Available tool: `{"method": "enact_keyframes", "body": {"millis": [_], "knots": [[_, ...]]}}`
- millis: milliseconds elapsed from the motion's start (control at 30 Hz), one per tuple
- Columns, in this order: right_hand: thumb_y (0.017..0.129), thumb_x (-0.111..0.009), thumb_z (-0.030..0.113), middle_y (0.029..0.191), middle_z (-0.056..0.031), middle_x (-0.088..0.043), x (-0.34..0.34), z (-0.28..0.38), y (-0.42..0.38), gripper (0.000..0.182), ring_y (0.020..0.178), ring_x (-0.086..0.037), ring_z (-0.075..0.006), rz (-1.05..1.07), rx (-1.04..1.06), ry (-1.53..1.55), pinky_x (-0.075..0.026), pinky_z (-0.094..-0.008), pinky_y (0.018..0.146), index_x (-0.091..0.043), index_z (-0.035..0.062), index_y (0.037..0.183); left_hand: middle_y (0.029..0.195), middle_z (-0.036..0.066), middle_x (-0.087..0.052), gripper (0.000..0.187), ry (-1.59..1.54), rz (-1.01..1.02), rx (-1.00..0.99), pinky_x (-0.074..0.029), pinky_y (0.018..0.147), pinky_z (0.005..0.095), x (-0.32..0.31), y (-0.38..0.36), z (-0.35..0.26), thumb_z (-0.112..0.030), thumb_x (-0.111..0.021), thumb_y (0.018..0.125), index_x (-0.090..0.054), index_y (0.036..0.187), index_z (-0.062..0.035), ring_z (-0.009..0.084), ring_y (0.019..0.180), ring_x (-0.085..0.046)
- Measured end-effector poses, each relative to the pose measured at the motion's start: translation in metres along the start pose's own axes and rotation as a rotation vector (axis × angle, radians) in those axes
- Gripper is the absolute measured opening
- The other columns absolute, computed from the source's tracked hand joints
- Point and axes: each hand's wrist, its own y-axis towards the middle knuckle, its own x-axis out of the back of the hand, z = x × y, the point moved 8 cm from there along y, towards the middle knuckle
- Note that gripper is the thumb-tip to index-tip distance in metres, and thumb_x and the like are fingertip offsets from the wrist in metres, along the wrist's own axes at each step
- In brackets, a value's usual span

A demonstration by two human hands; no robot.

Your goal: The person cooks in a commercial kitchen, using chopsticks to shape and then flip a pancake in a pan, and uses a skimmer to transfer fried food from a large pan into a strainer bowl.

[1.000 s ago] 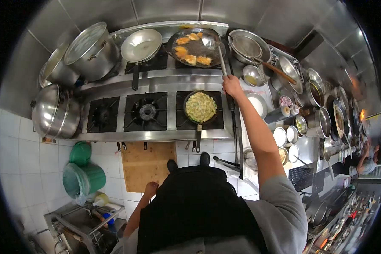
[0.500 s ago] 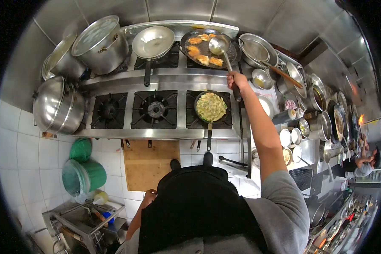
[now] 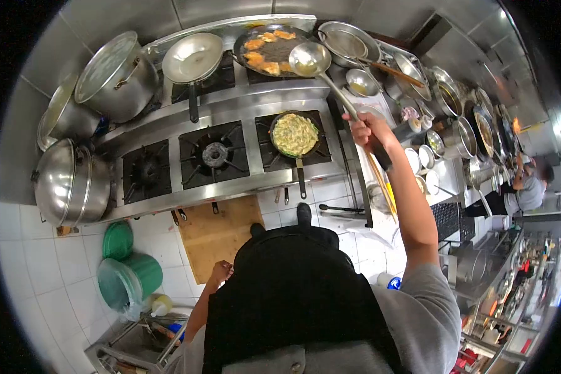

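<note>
My right hand [image 3: 369, 129] grips the long handle of a steel ladle [image 3: 310, 58]. Its bowl hangs just over the right edge of a dark wok [image 3: 269, 50] holding several golden fried pieces in oil on the back burner. A small black frying pan [image 3: 295, 134] with a yellow-green omelette sits on the front right burner, left of my hand. My left hand [image 3: 220, 272] hangs low by my black apron, loosely curled, holding nothing I can see.
An empty steel pan [image 3: 193, 57] sits on the back middle burner; big steel pots [image 3: 115, 76] crowd the left. Strainers, bowls and sauce containers [image 3: 417, 156] line the counter at right. Green buckets [image 3: 129, 268] and a wooden board [image 3: 218, 234] are on the floor. Another person [image 3: 523, 190] works far right.
The ladle has been lifted out of the wok and drawn back to its right edge. My right hand moved lower along the handle, toward me. The view has tilted.
</note>
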Motion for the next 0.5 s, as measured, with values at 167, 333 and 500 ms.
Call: {"method": "enact_keyframes", "body": {"millis": [167, 333, 500], "knots": [[0.097, -0.038, 0.022, 0.062, 0.0084, -0.036, 0.026, -0.07, -0.044, 0.027, 0.045, -0.033, -0.0026, -0.153, -0.028, -0.06, -0.03, -0.0209, 0.042, -0.05, 0.0045, 0.113, 0.06, 0.009, -0.057, 0.011, -0.091, 0.051, 0.283, -0.041, 0.039, 0.0303, 0.015, 0.005, -0.01, -0.009, -0.051, 0.091, -0.058, 0.089, -0.0011, 0.0166, 0.045, -0.053], [0.094, -0.046, 0.019, 0.063, 0.0036, -0.042, 0.059, -0.14, -0.041, 0.022, 0.046, -0.038, -0.0065, -0.281, -0.024, -0.187, -0.034, -0.0238, 0.044, -0.054, 0.0022, 0.106, 0.06, 0.011, -0.058, 0.012, -0.086, 0.06, 0.246, -0.043, 0.04, 0.0315, 0.025, 0.017, -0.044, -0.011, -0.054, 0.091, -0.057, 0.086, -0.0015, 0.0187, 0.046, -0.054], [0.092, -0.049, 0.02, 0.063, -0.0062, -0.054, 0.052, -0.141, -0.053, 0.023, 0.05, -0.053, -0.0152, -0.533, 0.186, -0.902, -0.044, -0.032, 0.049, -0.058, -0.0012, 0.093, 0.062, 0.011, -0.059, 0.015, -0.02, 0.064, 0.177, -0.044, 0.041, 0.0325, 0.029, 0.037, -0.042, -0.016, -0.057, 0.091, -0.056, 0.089, -0.0011, 0.0184, 0.048, -0.056]]}}
